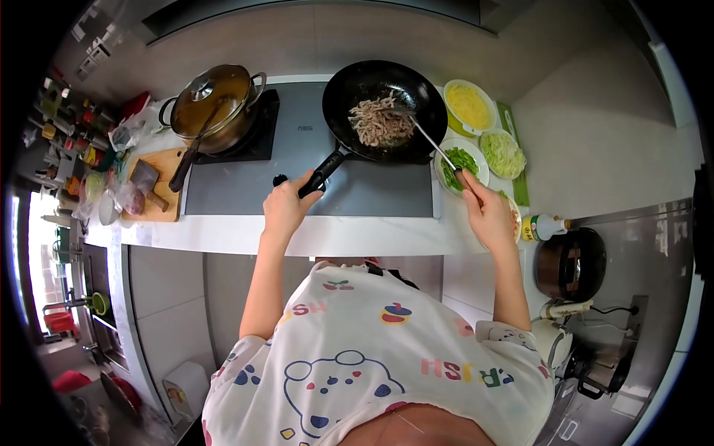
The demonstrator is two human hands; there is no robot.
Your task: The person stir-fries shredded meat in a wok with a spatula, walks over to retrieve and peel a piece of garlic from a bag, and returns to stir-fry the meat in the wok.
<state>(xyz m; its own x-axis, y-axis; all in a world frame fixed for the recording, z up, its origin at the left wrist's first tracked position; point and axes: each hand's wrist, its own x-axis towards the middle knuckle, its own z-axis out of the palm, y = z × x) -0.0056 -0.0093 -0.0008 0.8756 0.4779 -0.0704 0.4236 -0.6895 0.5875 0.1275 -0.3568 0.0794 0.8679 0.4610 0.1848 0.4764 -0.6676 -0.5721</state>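
Note:
My left hand (287,204) is closed around the black handle of a wok (420,82), which sits on the right side of the stove. Shredded cooked meat (374,125) lies in the wok, mostly toward its left and middle. In my right hand (491,214) is a spatula (432,142) with a thin metal shaft, reaching into the wok from the right. Its head touches the edge of the meat and is partly hard to make out. A plate of chopped green vegetables (461,161) stands beneath the spatula's shaft.
A lidded pot (212,104) occupies the left burner. Left of the stove, a cleaver (144,177) lies on a cutting board (169,160). Bowls of yellow shreds (468,105) and pale green shreds (503,154) stand at right, near a bottle (545,227) and a dark rice cooker (571,264).

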